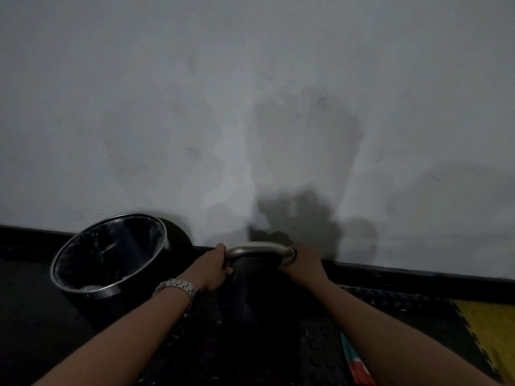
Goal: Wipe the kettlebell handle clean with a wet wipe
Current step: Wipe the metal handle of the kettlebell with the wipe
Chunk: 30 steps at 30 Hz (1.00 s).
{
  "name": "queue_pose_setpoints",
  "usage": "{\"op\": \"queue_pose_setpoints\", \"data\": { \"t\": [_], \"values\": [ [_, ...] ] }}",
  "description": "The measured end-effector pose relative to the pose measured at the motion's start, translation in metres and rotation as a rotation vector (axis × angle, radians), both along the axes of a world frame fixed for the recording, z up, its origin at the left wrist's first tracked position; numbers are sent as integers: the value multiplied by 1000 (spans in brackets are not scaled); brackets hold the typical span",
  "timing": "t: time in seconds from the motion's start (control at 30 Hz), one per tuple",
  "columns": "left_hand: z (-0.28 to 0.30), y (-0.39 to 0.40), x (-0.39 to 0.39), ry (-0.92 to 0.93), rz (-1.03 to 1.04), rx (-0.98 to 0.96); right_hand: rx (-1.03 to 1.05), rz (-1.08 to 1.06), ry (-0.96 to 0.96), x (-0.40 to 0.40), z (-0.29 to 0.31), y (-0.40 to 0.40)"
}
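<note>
While both of your hands grip the handle (259, 248), the kettlebell (250, 291) stands upright on the dark mat (320, 355), close in front of the wall (250, 107) and its black skirting. Your left hand (214, 270) is wrapped shut around the left bend of the handle, thumb under and fingers over; your right hand (302, 261) is closed around the right bend in the same way. This two-sided hold leaves the top arc of the handle bare between the hands, and it most likely serves to steady or shift the bell rather than to clean it, since no wet wipe can be seen in either hand; a wipe folded inside a palm cannot be ruled out in this dim light. The bell's body is dark and merges with the mat, so its outline below the handle is hard to trace. A bin (108, 252) with a dark liner stands just left of the kettlebell, against the wall, tilted toward you; judge it the place for the used wipe. A watch (177, 286) sits on your left wrist. Right of the kettlebell and nearer to you lie a yellow mat tile (490, 330) and a striped object (358, 363) whose kind cannot be told. Judge the wiping as not yet visibly under way: the bare metal between your hands is the surface to treat.
</note>
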<state>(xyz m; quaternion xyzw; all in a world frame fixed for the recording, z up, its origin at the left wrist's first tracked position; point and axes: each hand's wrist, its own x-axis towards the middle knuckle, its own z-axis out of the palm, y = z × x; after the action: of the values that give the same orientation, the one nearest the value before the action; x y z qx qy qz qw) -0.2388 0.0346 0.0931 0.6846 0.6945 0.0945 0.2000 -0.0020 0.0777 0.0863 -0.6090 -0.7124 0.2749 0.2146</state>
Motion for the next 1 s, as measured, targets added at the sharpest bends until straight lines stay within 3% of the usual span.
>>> {"op": "queue_pose_setpoints", "data": {
  "t": [0.13,0.3,0.4,0.67,0.87,1.0],
  "values": [
    [0,0,-1,-4,-6,-13,-73,20,-53,0,-3,0],
    [-2,3,-4,-7,-12,-21,31,-13,57,3,9,4],
    [-2,2,-3,-4,-12,-22,-15,12,68,7,6,6],
    [1,2,-4,4,-27,-23,-171,171,-79,15,10,12],
    [-2,4,-6,19,-32,-16,-25,141,-53,15,7,7],
    [-3,2,-5,14,-31,-7,-59,167,-60,21,-4,7]
  ]
}}
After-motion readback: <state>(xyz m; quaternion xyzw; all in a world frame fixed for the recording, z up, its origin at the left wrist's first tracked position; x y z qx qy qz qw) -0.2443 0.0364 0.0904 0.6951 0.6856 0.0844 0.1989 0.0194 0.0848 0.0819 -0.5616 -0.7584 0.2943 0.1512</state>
